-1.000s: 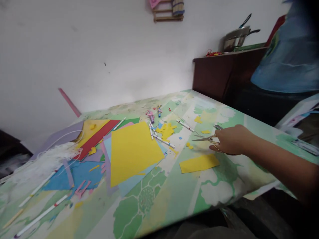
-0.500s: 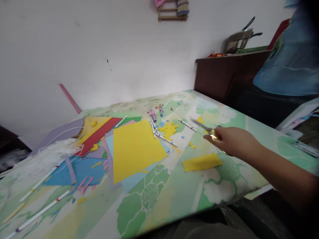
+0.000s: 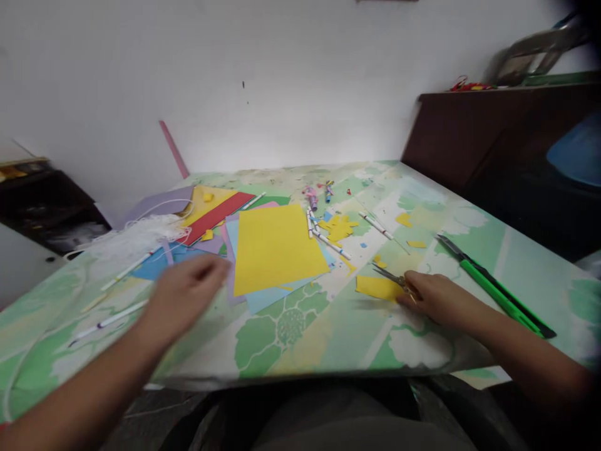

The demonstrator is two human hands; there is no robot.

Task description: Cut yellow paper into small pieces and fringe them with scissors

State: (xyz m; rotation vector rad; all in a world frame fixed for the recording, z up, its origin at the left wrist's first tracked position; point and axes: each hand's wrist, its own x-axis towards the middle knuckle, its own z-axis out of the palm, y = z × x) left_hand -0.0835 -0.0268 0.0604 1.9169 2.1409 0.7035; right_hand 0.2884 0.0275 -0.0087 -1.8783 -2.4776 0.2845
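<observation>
My right hand (image 3: pixel 434 297) is closed round the handles of a pair of scissors (image 3: pixel 392 277), whose blades point left over a small yellow paper piece (image 3: pixel 375 287) on the table. My left hand (image 3: pixel 185 294) hovers, blurred by motion, above the table's left half, close to the left edge of a large yellow sheet (image 3: pixel 275 247) that lies on light blue and pink sheets. Its fingers are too smeared to read. Nothing shows in it.
The table (image 3: pixel 305 338) has a green patterned cover. On it lie red, purple and blue papers (image 3: pixel 206 216), white string (image 3: pixel 136 235), several markers (image 3: pixel 328 241), yellow scraps (image 3: pixel 338 227) and a long green ruler (image 3: pixel 498 291). A dark cabinet (image 3: pixel 469 134) stands at the right.
The view has swung left and down. My right hand has brought the scissors back toward me to the small yellow piece. My left arm has come into view over the table.
</observation>
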